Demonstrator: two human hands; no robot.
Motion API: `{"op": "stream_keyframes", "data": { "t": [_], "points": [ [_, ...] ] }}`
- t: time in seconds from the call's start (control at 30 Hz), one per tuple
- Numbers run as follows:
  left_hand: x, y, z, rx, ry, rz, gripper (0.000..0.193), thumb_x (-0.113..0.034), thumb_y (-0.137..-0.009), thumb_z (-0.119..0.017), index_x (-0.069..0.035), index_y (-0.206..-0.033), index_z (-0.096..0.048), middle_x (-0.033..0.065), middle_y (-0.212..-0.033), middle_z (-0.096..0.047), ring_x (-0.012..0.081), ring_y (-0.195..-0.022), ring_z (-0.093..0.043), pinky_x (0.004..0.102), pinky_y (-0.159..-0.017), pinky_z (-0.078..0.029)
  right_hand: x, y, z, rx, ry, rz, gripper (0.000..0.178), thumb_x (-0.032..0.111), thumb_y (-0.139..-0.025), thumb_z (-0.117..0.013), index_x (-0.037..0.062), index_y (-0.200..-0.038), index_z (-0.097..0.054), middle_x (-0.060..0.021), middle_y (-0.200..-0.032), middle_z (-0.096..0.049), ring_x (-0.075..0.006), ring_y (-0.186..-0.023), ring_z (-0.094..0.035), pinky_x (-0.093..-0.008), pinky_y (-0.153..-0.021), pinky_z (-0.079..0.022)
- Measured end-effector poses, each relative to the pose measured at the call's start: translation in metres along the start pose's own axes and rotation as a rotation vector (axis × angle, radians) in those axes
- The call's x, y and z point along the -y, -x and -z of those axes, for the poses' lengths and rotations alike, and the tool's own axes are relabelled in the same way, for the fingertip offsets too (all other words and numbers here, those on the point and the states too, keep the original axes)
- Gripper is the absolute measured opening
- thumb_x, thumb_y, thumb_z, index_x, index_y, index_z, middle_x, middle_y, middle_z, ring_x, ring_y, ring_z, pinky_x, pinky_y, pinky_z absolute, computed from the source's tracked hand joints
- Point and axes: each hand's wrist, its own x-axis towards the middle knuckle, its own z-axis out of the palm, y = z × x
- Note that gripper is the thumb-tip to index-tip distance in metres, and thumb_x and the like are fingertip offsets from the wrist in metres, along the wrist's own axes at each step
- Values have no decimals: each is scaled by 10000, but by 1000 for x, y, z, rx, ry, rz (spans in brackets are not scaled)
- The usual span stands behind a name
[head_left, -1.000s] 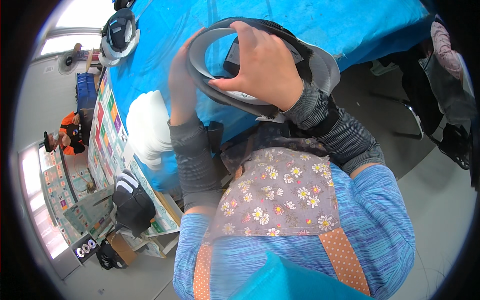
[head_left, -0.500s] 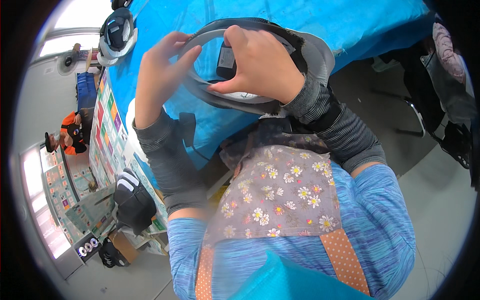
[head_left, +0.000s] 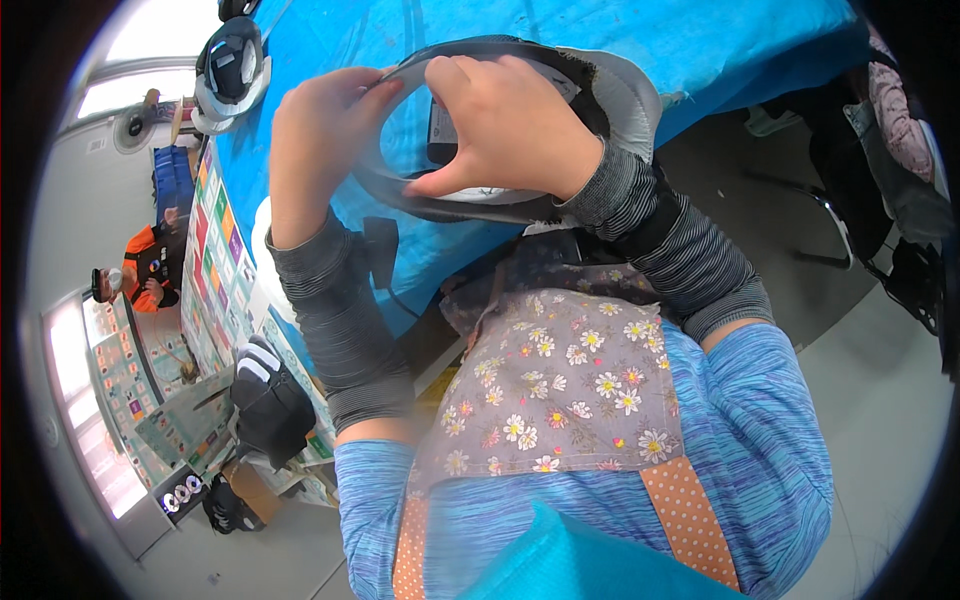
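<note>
Gripping a grey helmet [head_left: 620, 90] by its inner band, the right hand [head_left: 500, 125] curls around the near rim; the left hand [head_left: 320, 140] pinches the band just left of it, above the blue desk [head_left: 700, 30].

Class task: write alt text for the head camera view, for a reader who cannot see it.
Two hands, left hand and right hand, grip a grey helmet's inner headband above a blue-covered table. Another helmet lies farther along the table.
</note>
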Motion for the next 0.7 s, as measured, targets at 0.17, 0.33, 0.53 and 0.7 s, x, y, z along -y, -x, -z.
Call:
{"op": "stream_keyframes", "data": {
  "t": [0.17,0.33,0.53,0.7],
  "points": [
    [9,2,-13,-70,136,-63,279,-282,-894,-727,-55,-1052,-760,148,-818,-727,234,-681,-690,316,-639,-512,3,-1,0,26,7,-6,799,694,-638,-821,25,-1000,-578,-110,-873,-665,-275,-879,-695,-377,-805,-522],
    [4,3,-26,-198,192,-169,242,-241,-892,-744,-59,-1050,-764,139,-821,-730,222,-667,-673,305,-647,-512,5,-1,-1,42,31,-24,806,698,-640,-819,23,-1013,-584,-123,-909,-674,-265,-906,-695,-378,-816,-521],
    [10,2,-28,-207,238,-72,241,-234,-896,-741,-55,-1054,-768,135,-822,-740,163,-680,-670,291,-647,-510,17,2,1,149,-35,-112,767,665,-675,-810,4,-1004,-603,-114,-738,-691,-302,-736,-718,-381,-775,-542],
    [8,3,-17,32,456,78,468,-424,-1023,-603,7,-1144,-740,79,-979,-765,143,-825,-674,298,-724,-517,12,8,-4,119,-371,-91,562,462,-780,-782,33,-1120,-655,-129,-876,-725,-330,-838,-715,-412,-828,-555]
  ]
}}
